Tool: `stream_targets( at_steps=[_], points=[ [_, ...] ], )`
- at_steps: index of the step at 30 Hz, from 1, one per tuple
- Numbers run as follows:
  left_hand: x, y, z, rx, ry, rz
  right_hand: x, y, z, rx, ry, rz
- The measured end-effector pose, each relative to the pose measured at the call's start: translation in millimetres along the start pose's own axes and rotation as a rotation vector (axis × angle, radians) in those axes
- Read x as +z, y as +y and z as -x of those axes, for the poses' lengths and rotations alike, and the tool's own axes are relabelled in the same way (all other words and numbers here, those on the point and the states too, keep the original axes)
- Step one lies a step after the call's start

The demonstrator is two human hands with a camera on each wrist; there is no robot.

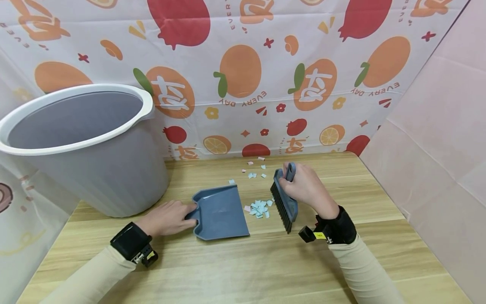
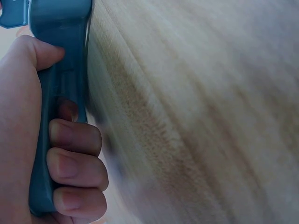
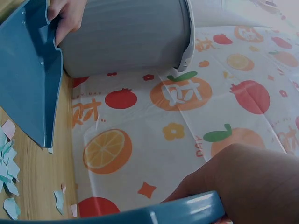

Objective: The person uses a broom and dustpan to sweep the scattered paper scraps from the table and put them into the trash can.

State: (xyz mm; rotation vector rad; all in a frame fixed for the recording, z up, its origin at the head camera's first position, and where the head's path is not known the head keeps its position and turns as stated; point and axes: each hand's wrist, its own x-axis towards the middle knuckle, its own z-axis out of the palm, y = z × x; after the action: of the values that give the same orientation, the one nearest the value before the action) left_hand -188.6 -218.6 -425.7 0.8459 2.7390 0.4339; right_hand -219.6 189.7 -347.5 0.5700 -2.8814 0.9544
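My left hand (image 1: 171, 217) grips the handle of a blue-grey dustpan (image 1: 222, 213), which lies on the table with its front edge facing right. In the left wrist view, the fingers curl round the blue handle (image 2: 42, 182). A small heap of pale blue and pink paper scraps (image 1: 260, 208) lies just right of that edge. On the heap's far side from the pan, my right hand (image 1: 305, 185) holds a blue-grey hand brush (image 1: 291, 207) by its handle, dark bristles (image 1: 281, 207) towards the scraps. The brush partly hides the right hand in the right wrist view.
A large grey bin (image 1: 125, 177) with a white rim stands at the back left, close to my left hand. More loose scraps (image 1: 252, 175) are scattered towards the rear of the wooden table (image 1: 228, 270). A fruit-patterned cloth (image 1: 243, 114) hangs behind.
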Motion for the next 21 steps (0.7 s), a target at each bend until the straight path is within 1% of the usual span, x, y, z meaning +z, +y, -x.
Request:
stream_targets(
  at_steps=[4, 9, 16, 21],
  points=[
    [-0.6, -0.3, 0.6, -0.001, 0.000, -0.003, 4, -3, 0, -0.005, -0.008, -0.012],
    [-0.8, -0.3, 0.7, -0.006, -0.003, -0.010, 12, -11, -2, -0.018, -0.016, -0.051],
    [-0.2, -0.5, 0.1, 0.000, 0.003, -0.014, 27, -23, -8, -0.068, -0.011, -0.090],
    [0.1, -1.1, 0.1, 0.002, 0.003, -0.015, 38, -36, -13, -0.075, -0.029, -0.125]
  ],
)
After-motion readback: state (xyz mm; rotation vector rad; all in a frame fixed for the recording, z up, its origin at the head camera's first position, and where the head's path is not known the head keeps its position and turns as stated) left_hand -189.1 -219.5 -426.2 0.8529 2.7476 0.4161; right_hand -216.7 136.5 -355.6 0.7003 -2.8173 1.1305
